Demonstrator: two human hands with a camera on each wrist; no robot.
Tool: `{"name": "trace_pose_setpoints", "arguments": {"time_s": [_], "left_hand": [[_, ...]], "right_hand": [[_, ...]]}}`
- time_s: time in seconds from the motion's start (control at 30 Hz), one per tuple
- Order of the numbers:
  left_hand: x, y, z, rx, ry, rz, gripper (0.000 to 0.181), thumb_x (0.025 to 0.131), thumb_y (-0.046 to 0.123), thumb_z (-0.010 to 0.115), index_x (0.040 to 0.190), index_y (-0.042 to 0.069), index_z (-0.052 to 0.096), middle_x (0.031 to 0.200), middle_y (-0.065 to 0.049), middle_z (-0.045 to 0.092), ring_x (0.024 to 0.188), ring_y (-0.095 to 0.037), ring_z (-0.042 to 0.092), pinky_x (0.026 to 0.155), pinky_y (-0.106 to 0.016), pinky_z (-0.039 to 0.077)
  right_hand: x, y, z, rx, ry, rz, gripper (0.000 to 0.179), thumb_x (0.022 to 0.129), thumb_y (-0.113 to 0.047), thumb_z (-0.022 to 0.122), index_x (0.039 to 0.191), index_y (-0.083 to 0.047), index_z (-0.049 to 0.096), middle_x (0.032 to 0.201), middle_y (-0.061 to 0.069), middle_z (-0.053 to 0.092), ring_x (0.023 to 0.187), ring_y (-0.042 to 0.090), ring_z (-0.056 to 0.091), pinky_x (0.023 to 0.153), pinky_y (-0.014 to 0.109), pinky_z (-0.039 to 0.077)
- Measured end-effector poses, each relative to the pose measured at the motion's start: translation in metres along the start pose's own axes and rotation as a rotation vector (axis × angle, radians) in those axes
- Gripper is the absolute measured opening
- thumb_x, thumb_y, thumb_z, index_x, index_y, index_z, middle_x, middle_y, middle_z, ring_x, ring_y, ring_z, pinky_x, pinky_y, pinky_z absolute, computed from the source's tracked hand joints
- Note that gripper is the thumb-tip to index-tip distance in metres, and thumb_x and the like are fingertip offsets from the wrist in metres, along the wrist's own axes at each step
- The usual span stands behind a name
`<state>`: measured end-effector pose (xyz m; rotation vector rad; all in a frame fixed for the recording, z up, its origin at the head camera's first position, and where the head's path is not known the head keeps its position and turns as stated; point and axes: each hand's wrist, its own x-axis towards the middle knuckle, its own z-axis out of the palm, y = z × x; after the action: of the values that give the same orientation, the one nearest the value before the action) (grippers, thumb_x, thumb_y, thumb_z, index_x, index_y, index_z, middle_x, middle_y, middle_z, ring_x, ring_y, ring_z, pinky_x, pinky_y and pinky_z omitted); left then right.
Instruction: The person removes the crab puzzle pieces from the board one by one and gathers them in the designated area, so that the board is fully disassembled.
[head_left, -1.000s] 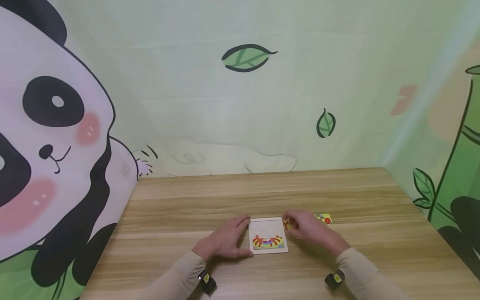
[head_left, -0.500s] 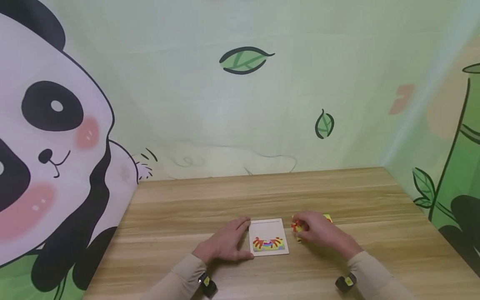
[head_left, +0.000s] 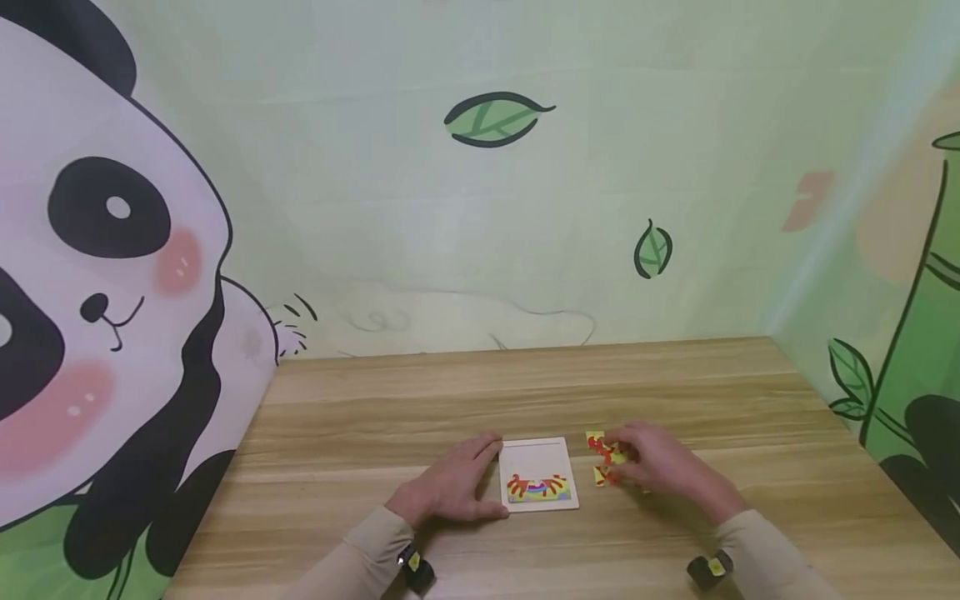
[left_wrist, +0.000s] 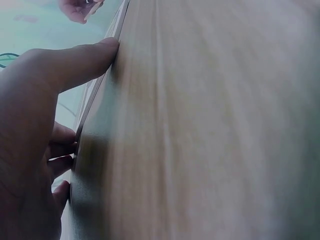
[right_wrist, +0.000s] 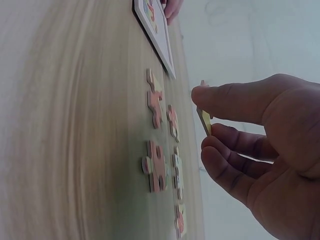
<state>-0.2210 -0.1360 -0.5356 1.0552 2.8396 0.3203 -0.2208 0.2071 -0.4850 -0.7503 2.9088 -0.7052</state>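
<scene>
A white square puzzle tray (head_left: pixel 534 458) lies on the table. Along its near side sits a row of joined pieces (head_left: pixel 538 488) with red, yellow and rainbow colours. My left hand (head_left: pixel 453 483) rests at the tray's left side, thumb at the near corner and fingers extended along the edge. Right of the tray, my right hand (head_left: pixel 663 458) pinches a puzzle piece (right_wrist: pixel 205 121) between thumb and fingers. In the right wrist view that piece is raised off the table and seen nearly edge-on. Loose puzzle pieces (right_wrist: pixel 156 167) lie beneath and beside this hand, partly hidden in the head view.
The wooden table (head_left: pixel 360 400) reaches back to a printed cloth wall (head_left: pixel 375 208) with a panda and leaves. Several loose pieces (right_wrist: pixel 178 172) lie in two rough rows right of the tray.
My right hand has moved right, away from the tray's edge, uncovering loose pieces on its left. My left hand and the tray stay in place.
</scene>
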Motion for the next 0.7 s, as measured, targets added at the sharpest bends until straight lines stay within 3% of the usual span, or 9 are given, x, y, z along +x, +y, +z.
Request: {"name": "trace_pose_setpoints", "arguments": {"time_s": [0.5, 0.7], "left_hand": [[0.0, 0.001, -0.001, -0.002, -0.002, 0.0, 0.103, 0.08, 0.07, 0.061, 0.152, 0.004, 0.029, 0.158, -0.011, 0.029, 0.145, -0.026, 0.029, 0.12, -0.042, 0.026], [-0.001, 0.001, -0.001, -0.014, -0.012, -0.008, 0.103, 0.08, 0.069, 0.062, 0.152, 0.004, 0.028, 0.159, -0.011, 0.028, 0.146, -0.027, 0.029, 0.121, -0.042, 0.025]], "right_hand": [[-0.013, 0.007, -0.008, 0.014, 0.002, 0.041, 0.034, 0.078, -0.015, 0.079, 0.111, -0.011, 0.07, 0.091, -0.002, 0.059, 0.08, 0.013, 0.052, 0.064, 0.022, 0.047], [-0.018, 0.012, -0.01, 0.033, 0.016, 0.051, 0.036, 0.077, -0.009, 0.077, 0.111, -0.011, 0.07, 0.102, 0.003, 0.063, 0.088, 0.016, 0.059, 0.071, 0.029, 0.054]]}}
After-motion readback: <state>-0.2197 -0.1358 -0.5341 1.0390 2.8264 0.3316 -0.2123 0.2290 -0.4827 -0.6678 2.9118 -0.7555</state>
